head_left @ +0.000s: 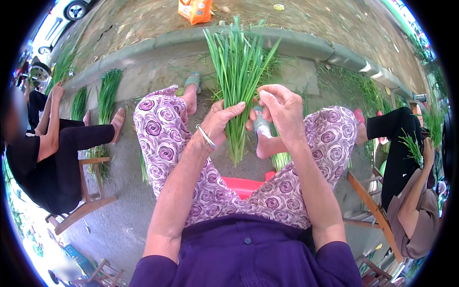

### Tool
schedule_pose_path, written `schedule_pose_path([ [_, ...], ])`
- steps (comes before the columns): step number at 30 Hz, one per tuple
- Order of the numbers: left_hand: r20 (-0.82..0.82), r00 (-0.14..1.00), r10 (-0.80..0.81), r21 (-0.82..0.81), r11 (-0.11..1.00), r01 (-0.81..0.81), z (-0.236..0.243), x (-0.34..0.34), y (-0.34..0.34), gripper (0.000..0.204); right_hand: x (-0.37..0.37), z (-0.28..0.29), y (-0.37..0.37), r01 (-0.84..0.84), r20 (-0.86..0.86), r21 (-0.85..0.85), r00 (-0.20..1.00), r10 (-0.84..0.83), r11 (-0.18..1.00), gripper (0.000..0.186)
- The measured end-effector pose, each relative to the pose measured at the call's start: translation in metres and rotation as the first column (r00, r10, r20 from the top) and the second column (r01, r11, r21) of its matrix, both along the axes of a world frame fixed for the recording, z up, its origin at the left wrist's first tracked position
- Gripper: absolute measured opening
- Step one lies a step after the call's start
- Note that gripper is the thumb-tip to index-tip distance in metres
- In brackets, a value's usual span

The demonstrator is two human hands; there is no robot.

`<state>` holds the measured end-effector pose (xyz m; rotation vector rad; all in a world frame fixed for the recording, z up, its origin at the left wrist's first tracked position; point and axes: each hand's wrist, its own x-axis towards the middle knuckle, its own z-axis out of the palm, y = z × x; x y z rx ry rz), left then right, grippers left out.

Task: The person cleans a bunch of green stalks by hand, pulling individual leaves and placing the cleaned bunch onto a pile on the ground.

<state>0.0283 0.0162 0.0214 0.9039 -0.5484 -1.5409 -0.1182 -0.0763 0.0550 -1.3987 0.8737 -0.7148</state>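
Observation:
In front of me a bunch of long green garlic chives (237, 76) stands almost upright, leaf tips away from me and pale cut ends toward me. My left hand (221, 122) is closed around its lower part, the thumb lying across the stalks. Just right of the bunch, my right hand (282, 112) has its thumb and fingers bent together in a pinch. What it pinches, if anything, is too small to make out. More chives (282, 158) lie on the ground beneath my right hand, partly hidden by it and my foot.
A red plastic stool (241, 186) shows between my knees. A concrete kerb (177, 43) crosses ahead, with an orange bag (195, 12) beyond. On the left sits a person (52, 143) near chive bundles (110, 95); on the right another person (416, 205) holds greens beside a wooden chair (375, 215).

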Motion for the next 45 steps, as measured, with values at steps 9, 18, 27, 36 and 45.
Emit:
schedule_pose_path([
  [9,0.004,0.997,-0.081,0.024,0.996,0.081,0.005,-0.009,0.002,0.039,0.0,-0.003,-0.01,0.099,0.124,0.199,0.984,-0.125,0.975,0.023],
  [18,0.02,0.999,-0.047,0.057,0.997,0.045,0.005,-0.008,0.002,0.038,-0.008,0.0,-0.015,0.114,0.068,0.099,0.99,-0.121,0.989,0.022],
  [27,-0.043,0.999,0.004,0.067,0.998,-0.001,-0.003,-0.006,0.0,0.04,-0.012,-0.002,-0.017,0.126,0.027,0.146,0.991,-0.131,0.981,0.025],
  [36,-0.032,0.999,0.025,0.068,0.997,-0.023,-0.002,-0.006,0.002,0.044,-0.012,-0.009,-0.024,0.154,0.13,0.244,0.973,-0.19,0.957,0.021],
  [45,0.009,0.995,0.103,0.079,0.992,-0.104,-0.008,-0.004,0.001,0.041,-0.013,-0.008,-0.024,0.151,0.178,0.219,0.965,-0.191,0.964,0.02],
])
